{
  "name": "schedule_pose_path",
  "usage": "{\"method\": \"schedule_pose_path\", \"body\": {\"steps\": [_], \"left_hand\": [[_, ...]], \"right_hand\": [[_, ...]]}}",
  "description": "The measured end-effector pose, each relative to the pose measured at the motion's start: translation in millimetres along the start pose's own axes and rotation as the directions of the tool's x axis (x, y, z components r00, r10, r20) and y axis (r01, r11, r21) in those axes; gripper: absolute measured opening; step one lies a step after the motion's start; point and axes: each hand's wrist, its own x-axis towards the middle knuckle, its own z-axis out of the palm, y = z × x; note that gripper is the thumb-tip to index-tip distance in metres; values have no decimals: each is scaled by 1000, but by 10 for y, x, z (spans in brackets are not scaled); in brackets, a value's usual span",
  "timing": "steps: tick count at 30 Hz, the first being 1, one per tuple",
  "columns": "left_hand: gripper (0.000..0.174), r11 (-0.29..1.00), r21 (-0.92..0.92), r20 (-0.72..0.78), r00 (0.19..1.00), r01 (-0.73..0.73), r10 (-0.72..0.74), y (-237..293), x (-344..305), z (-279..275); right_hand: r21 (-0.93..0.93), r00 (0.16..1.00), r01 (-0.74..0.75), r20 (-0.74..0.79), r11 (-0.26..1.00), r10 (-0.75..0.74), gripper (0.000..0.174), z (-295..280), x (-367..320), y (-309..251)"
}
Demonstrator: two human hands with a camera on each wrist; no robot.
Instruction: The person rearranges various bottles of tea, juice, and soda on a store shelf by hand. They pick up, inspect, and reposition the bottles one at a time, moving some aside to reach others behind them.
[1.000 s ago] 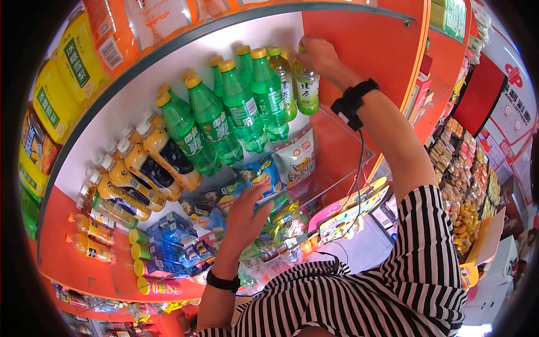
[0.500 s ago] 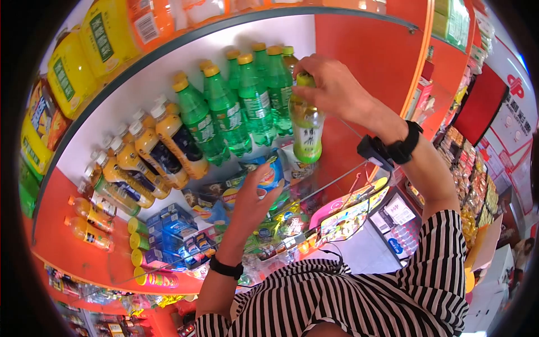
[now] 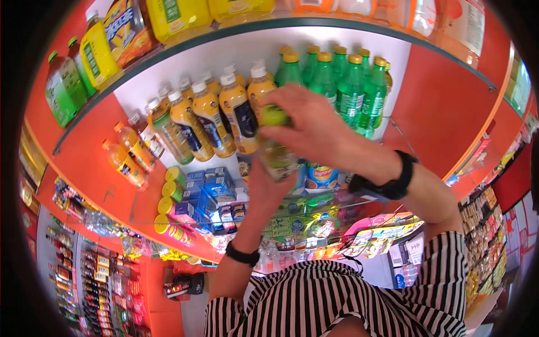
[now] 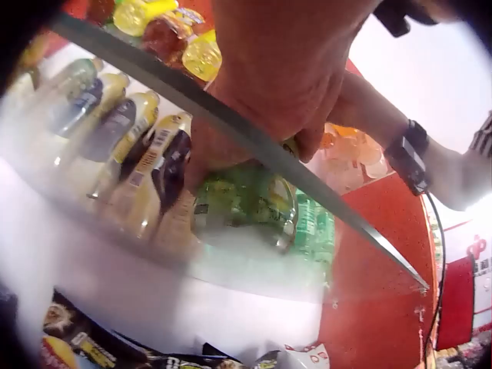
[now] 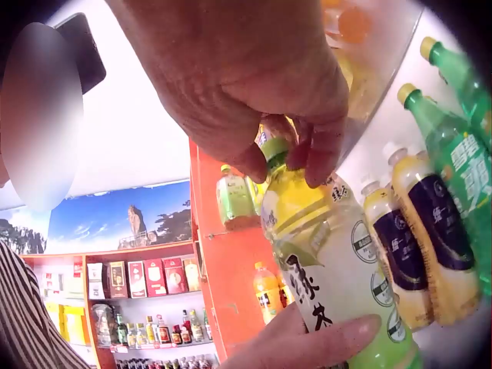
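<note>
A green tea bottle (image 5: 330, 238) with a green cap and pale label is held between both hands in front of the shelf. My right hand (image 3: 314, 121) grips it from above by the neck, fingers and thumb round the part just under the cap. Lower down, my left hand (image 3: 268, 188) holds the bottle's body; in the right wrist view its thumb (image 5: 350, 338) lies across the label. The bottle tilts slightly and is blurred in the head view. In the left wrist view the bottle's base (image 4: 244, 211) shows behind the glass shelf edge (image 4: 254, 142).
Green soda bottles (image 3: 352, 95) with yellow caps stand behind on the right. Yellow-orange bottles (image 3: 236, 109) with white caps line the shelf beside them. Blue boxes (image 3: 219, 191), yellow-lidded cans (image 3: 167, 205) and snack bags (image 3: 321, 175) sit lower. An upper shelf edge (image 3: 252, 31) runs overhead.
The right hand has taken the green tea bottle from the shelf's right end and brought it left and toward the body. The left hand now holds it too. The head view has turned left.
</note>
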Motion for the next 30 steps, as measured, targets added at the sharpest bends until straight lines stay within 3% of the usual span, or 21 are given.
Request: {"method": "schedule_pose_path", "body": {"steps": [2, 4, 5, 7, 9, 11, 17, 19, 21, 27, 30], "left_hand": [[63, 999, -34, -65, 998, 20, -23, -112, 28, -176], [60, 994, -21, -110, 988, 103, -105, -117, 21, -401], [59, 989, 30, -132, 982, 143, -138, -153, 16, -521], [57, 999, 23, -197, 980, 33, -28, -330, 34, -731], [54, 999, 38, -338, 941, 8, 5, -303, 48, -833], [54, 997, -52, -317, 946, 62, -75, -453, 86, -995], [57, 992, -130, -336, 940, 11, -54, -670, 272, -1133], [59, 996, -88, -348, 937, -4, -27, -740, 330, -1153], [60, 997, 65, -362, 932, 39, -13, -751, 366, -1193], [69, 996, 88, -375, 927, 12, 22, -836, 438, -1219], [71, 980, 173, -368, 929, 102, -32, -863, 445, -1228]], "right_hand": [[25, 996, 70, -60, 997, -69, 40, 112, 70, -23], [150, 993, -82, 101, 985, 67, 53, 150, 28, -111], [132, 993, -86, 91, 988, 74, 53, 158, -47, -93], [95, 997, -42, 75, 995, 35, 58, 193, -162, 51], [150, 978, -174, 144, 973, 153, 55, 51, -284, 153], [198, 943, -312, 180, 929, 279, 50, -98, -384, 268], [220, 890, -455, 127, 863, 437, 45, -357, -550, 442], [181, 891, -455, 107, 872, 442, 44, -408, -608, 474], [149, 897, -442, 97, 885, 432, 43, -444, -639, 517], [188, 818, -574, 98, 797, 567, 39, -418, -789, 687], [289, 806, -588, 140, 755, 575, 37, -304, -902, 706]]}}
